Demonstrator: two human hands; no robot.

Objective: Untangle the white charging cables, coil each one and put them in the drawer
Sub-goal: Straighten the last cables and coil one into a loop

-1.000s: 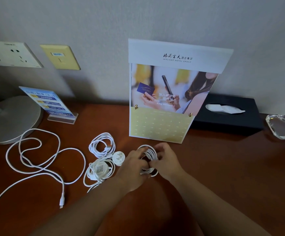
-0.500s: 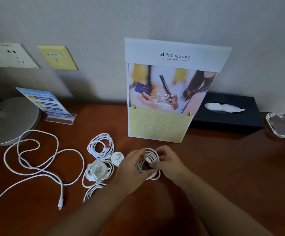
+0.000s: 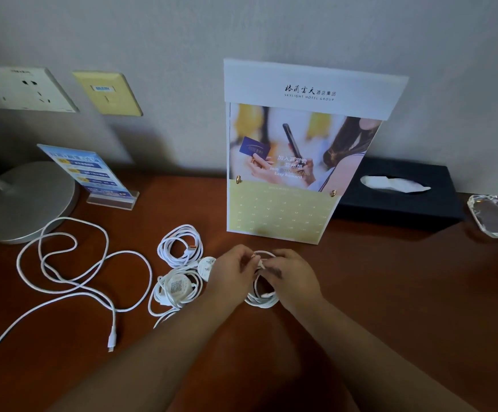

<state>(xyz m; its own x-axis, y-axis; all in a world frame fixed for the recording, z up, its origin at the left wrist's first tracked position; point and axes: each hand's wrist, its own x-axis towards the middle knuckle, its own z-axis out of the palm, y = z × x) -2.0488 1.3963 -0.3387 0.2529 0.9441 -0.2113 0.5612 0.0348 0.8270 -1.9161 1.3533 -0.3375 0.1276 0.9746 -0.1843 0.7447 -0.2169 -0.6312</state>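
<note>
Since half a second ago, the fingertips of both hands have been drawn closer together over the top of the small cable coil (image 3: 262, 303), so that its upper loops are now mostly covered and only the lower loops are seen below the palms. The left hand (image 3: 231, 276) is curled, with a white end of the cable pinched between thumb and fingers at the top of the coil. The right hand (image 3: 293, 281) is curled round the coil's right side, and the strands are gripped there. The coil is held low over the wooden desk (image 3: 390, 292), just in front of the hotel calendar card (image 3: 283, 212); whether its lower edge touches the wood cannot be told.

To the left, a round plug adapter (image 3: 206, 264) is seen just beside the left hand. A white charger with a QR label (image 3: 178, 286), wrapped in its own cable, lies next to it, and a second coiled cable (image 3: 182, 229) lies behind that. Farther left, a loose uncoiled cable (image 3: 111, 337) is spread in wide loops near a grey lamp base (image 3: 25, 203). A black tissue box (image 3: 396, 203) and a glass ashtray (image 3: 494, 215) are set by the wall at the right.
</note>
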